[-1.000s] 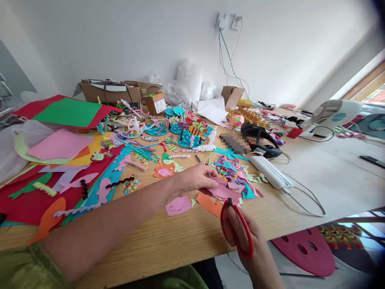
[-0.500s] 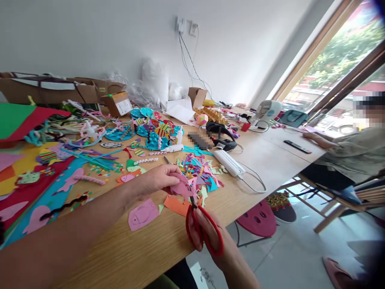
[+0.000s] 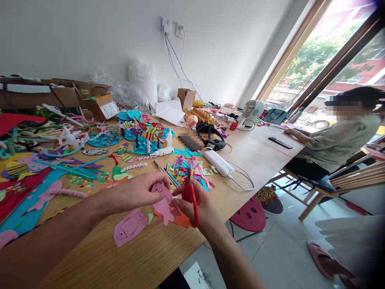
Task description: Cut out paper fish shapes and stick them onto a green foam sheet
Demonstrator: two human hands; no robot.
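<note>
Over the near part of the table, my left hand (image 3: 146, 189) pinches a pink paper fish (image 3: 164, 202) whose tail hangs down. Red-handled scissors (image 3: 192, 200) are in my right hand (image 3: 202, 204), blades pointing up and apart from the paper. The right fingertips are close to the fish's edge; whether they touch it I cannot tell. On the tabletop to the left lies a pink paper piece (image 3: 130, 228) with a fish drawn on it. An orange paper piece (image 3: 180, 218) lies under the hands, partly hidden by the fish.
Colourful paper scraps (image 3: 192, 170) are heaped beyond my hands, with a white power strip (image 3: 221, 163) and black headset (image 3: 213, 136) nearby. Pipe cleaners (image 3: 33, 128) and blue paper plates (image 3: 105, 137) spread on the left. Another person (image 3: 337, 140) sits at the table's right.
The scissors have come off the paper and turned upward in my right hand. The pink fish has turned in my left hand, its tail now downward. The view has shifted right.
</note>
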